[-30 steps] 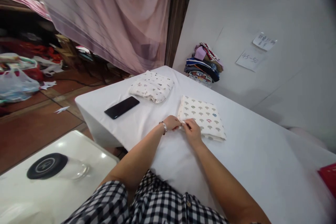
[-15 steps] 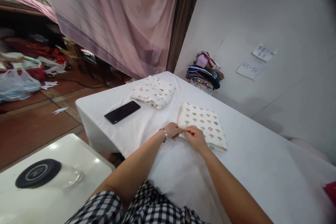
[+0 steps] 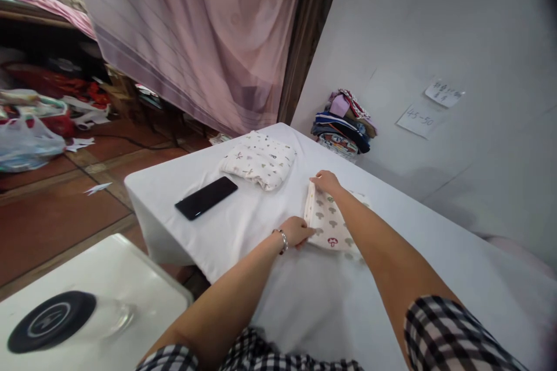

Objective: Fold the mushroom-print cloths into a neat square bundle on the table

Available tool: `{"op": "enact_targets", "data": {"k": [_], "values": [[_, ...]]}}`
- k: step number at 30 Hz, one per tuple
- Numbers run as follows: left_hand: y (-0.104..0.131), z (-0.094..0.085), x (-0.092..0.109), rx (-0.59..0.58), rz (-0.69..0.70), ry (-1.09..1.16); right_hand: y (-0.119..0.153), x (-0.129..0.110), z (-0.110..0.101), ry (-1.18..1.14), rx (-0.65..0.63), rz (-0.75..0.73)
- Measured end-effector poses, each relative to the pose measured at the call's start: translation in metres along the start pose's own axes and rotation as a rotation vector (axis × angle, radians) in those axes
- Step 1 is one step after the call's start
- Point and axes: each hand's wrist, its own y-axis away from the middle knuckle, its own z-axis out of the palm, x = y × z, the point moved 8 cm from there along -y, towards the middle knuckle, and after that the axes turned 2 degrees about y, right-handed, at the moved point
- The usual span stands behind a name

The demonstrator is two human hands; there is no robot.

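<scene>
A folded white cloth with a mushroom print lies on the white-covered table. My left hand, with a bracelet at the wrist, pinches its near left corner. At the far left corner of the same cloth, my right hand has its fingers closed on the edge. My right forearm hides part of the cloth's right side. Farther back and to the left rests a second folded white cloth with a small scattered print. A black phone lies flat to the left of my hands.
A white stand at the lower left holds a clear jar with a black lid. Stacked folded clothes sit by the wall beyond the table. A pink curtain hangs behind. Plastic bags are on the floor at left.
My right hand has moved from the cloth's near corner to its far left corner. My left hand has shifted slightly right and nearer, onto the near corner. The view has tilted a little.
</scene>
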Motion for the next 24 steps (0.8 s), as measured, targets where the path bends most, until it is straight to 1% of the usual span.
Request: {"op": "enact_targets", "data": {"k": [3, 7, 11, 16, 19, 24], "values": [[0.004, -0.002, 0.006, 0.02, 0.034, -0.087, -0.014, -0.002, 0.007, 0.163, -0.07, -0.008], [0.009, -0.004, 0.012, 0.042, 0.047, -0.17, -0.024, -0.001, 0.013, 0.194, -0.122, -0.054], [0.01, -0.005, 0.014, 0.057, 0.052, -0.209, -0.021, -0.004, 0.013, 0.229, -0.13, -0.142], [0.009, -0.005, 0.013, 0.062, 0.044, -0.215, -0.013, -0.015, 0.01, 0.322, -0.166, -0.232], [0.009, -0.005, 0.012, 0.059, 0.04, -0.2, -0.012, -0.022, 0.011, 0.394, -0.193, -0.236], [0.008, -0.004, 0.011, 0.066, 0.058, -0.205, -0.014, -0.031, 0.014, 0.494, -0.201, -0.186]]}}
